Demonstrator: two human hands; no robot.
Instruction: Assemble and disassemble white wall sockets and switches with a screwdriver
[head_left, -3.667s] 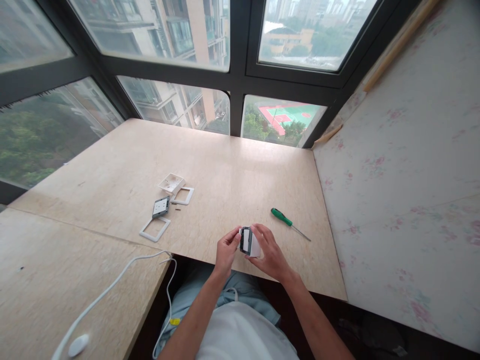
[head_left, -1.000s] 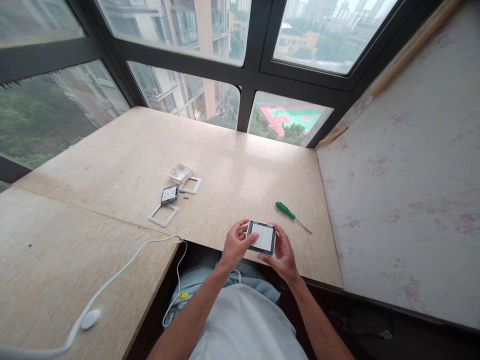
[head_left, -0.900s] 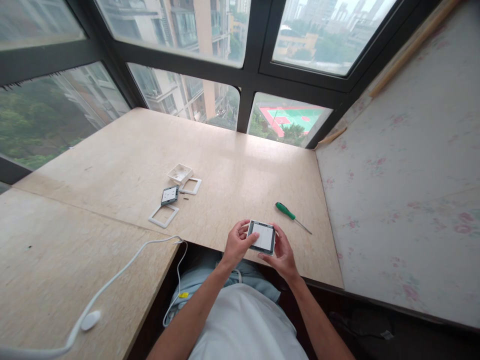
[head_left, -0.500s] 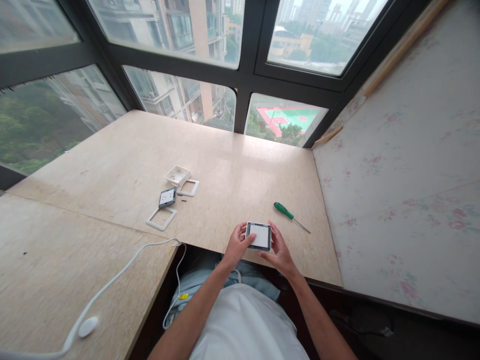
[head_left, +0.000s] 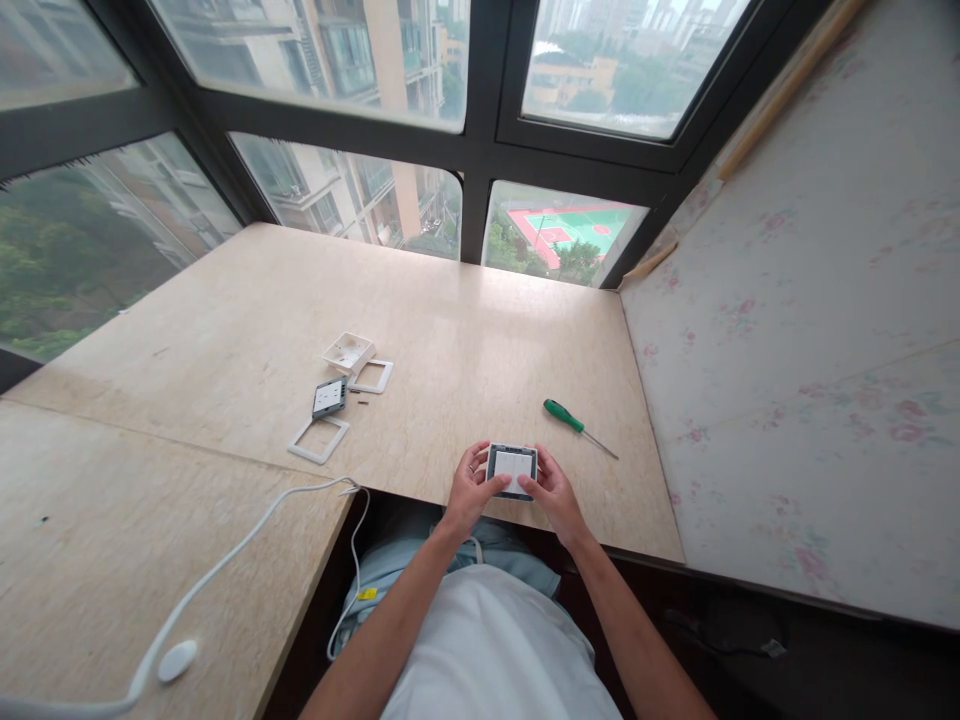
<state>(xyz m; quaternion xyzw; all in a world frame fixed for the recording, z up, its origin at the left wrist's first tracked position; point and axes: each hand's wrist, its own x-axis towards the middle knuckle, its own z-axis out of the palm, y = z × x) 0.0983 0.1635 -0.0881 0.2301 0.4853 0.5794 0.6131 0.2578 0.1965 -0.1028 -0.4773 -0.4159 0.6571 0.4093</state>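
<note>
Between my two hands I hold a wall switch [head_left: 513,464] with white rocker keys and a dark grey frame, over the front edge of the ledge. My left hand [head_left: 472,488] grips its left side, thumb resting on the white face. On the opposite side, my right hand [head_left: 555,490] is closed round the edge, and its thumb also lies on the face. The fingers behind the switch are partly hidden. A green-handled screwdriver [head_left: 577,427] lies to the right of my right hand, its shaft pointing toward the lower right.
Left of my hands lie a white mounting box [head_left: 348,352], a socket module [head_left: 328,397] and two white cover frames, one [head_left: 373,376] beside the box and another [head_left: 318,441] nearer me. Small screws [head_left: 363,403] are close by. A white cable [head_left: 225,556] runs across the left ledge.
My right thumb has moved from the lower edge of the switch onto its white face. The view has shifted slightly; the screwdriver and loose parts stay in place.
</note>
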